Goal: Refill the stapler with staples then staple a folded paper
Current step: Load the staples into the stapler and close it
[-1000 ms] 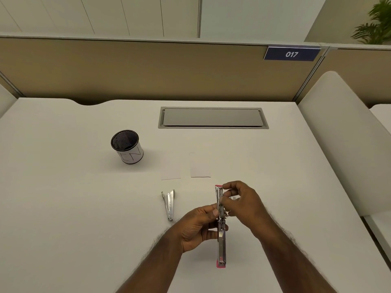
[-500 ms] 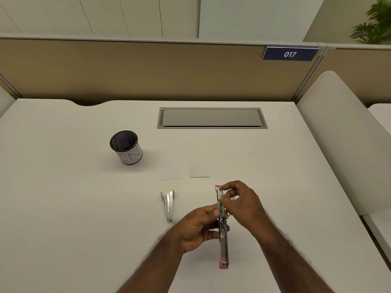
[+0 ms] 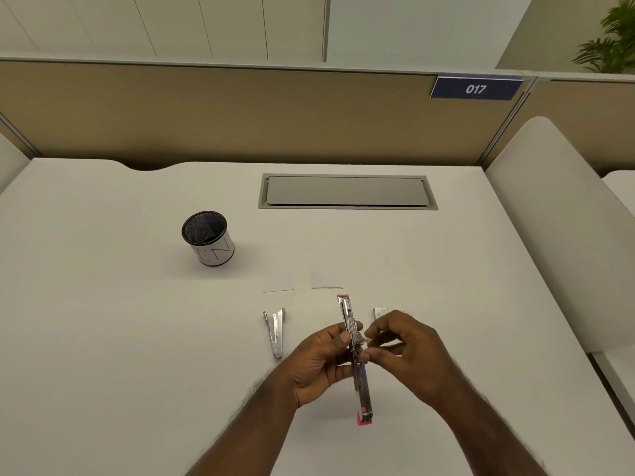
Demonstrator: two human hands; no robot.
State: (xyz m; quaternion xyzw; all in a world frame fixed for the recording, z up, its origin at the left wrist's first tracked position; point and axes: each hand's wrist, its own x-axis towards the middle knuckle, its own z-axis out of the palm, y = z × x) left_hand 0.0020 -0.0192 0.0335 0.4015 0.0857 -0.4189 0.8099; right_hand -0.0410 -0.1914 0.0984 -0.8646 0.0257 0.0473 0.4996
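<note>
A: Item, far left — cup (image 3: 209, 239). Next right, a second stapler (image 3: 276, 333), lying idle.

B: Centre?

A: Stapler (image 3: 354, 352), swung open, held above the desk (image 3: 103, 338). Left hand (image 3: 318, 360) grips its hinge; right hand (image 3: 409, 352) pinches beside it — staples too small to tell. Papers (image 3: 326, 273) beyond; small box (image 3: 379, 312) right.

B: Handling?

A: Likely light, stiff, slick metal, loose at the hinge. Hold mid-body.

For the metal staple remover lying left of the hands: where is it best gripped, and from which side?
The staple remover lies flat on the desk, its two arms joined at the near end and splayed at the far end. Probably best to pinch across the narrow joined part from above, fingers on its left and right edges. The left hand is nearer, but it holds the opened stapler.
</note>
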